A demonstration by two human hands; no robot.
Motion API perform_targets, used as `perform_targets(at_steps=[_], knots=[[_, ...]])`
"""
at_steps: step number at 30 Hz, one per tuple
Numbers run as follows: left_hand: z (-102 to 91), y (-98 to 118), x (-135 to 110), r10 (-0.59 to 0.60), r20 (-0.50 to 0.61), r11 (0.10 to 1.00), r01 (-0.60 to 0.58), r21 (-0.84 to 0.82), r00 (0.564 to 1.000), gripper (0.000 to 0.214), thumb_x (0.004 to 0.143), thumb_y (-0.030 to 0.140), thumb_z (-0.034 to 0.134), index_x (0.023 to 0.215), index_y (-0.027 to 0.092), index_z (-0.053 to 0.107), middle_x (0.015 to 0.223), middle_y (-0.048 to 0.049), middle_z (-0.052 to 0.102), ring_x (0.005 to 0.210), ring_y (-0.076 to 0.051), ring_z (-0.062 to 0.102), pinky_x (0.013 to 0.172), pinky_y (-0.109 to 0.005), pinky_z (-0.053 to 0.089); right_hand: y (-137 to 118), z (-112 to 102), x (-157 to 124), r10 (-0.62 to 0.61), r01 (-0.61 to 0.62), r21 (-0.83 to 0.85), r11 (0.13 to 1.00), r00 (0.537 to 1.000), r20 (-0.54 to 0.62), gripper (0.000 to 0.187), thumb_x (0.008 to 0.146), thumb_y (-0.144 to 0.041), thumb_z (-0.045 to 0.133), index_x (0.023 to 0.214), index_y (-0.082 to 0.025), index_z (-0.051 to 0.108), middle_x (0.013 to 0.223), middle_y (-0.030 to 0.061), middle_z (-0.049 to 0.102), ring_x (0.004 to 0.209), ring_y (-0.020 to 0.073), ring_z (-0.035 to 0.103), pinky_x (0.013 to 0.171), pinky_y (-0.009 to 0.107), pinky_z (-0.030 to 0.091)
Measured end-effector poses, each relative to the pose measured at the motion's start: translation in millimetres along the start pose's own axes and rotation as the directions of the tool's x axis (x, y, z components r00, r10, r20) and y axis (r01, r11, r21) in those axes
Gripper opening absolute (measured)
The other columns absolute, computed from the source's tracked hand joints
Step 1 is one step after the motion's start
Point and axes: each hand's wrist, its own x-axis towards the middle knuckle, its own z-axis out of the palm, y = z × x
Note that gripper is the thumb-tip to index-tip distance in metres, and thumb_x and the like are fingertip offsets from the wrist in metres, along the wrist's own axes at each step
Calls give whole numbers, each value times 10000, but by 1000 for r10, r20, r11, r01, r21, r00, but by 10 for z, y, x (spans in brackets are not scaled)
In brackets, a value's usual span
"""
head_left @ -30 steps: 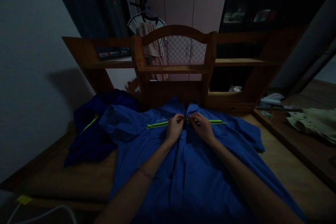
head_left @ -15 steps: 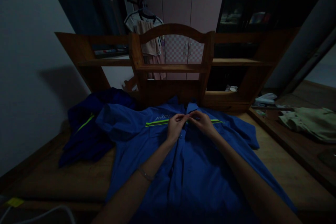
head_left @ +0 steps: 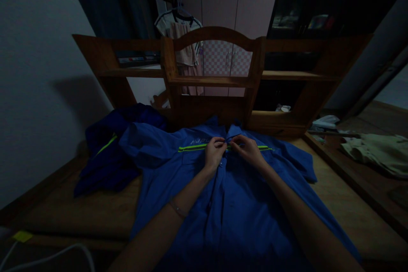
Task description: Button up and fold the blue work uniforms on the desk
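A blue work shirt (head_left: 255, 204) with a bright yellow-green stripe lies spread over the wooden surface, its collar toward the headboard. My left hand (head_left: 215, 153) pinches one front edge just under the collar. Close beside it, my right hand (head_left: 247, 149) pinches the facing edge, fingertips almost meeting the left ones. Below the hands a round button (head_left: 221, 164) shows on the front strip. What sits right between the fingertips is too small and dark to make out. A thin bracelet (head_left: 177, 209) circles my left forearm.
A darker blue garment (head_left: 111, 153) lies crumpled to the left. Behind the shirt rises a wooden headboard (head_left: 213, 80) with shelves. Pale folded cloth (head_left: 376, 153) lies at the right, beyond a wooden rail (head_left: 344, 174). A white cable (head_left: 63, 248) runs at the lower left.
My fingertips have drawn slightly apart, and a bit of blue fabric now shows between them. Both hands stay at the shirt's upper front. The whole view has shifted a little.
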Motion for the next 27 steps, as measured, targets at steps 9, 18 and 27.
perform_targets(at_steps=[9, 18, 27], knots=[[22, 14, -17, 169, 74, 978, -177, 111, 983, 306, 753, 227, 638, 1042, 168, 557, 797, -30, 658, 713, -120, 630, 631, -196, 473, 120, 15, 9, 159, -168, 275, 947, 986, 54, 338, 829, -489, 545, 860, -162, 628, 759, 42, 658, 667, 158, 621, 590, 247, 495], [60, 8, -54, 199, 93, 966, -211, 150, 976, 325, 746, 170, 612, 1059, 170, 525, 778, -3, 613, 717, -112, 610, 655, -196, 462, 143, 95, 55, 335, -362, 493, 791, 931, 146, 336, 699, -474, 670, 756, -145, 634, 591, -8, 593, 511, 103, 535, 521, 219, 441], [56, 108, -118, 355, 116, 784, -363, 503, 928, 306, 749, 85, 562, 1029, 208, 549, 817, -3, 622, 756, -127, 608, 726, -240, 457, 86, 70, 51, 389, -435, 500, 749, 899, 200, 275, 685, -415, 695, 699, -145, 648, 553, 17, 605, 501, 117, 559, 487, 218, 463]])
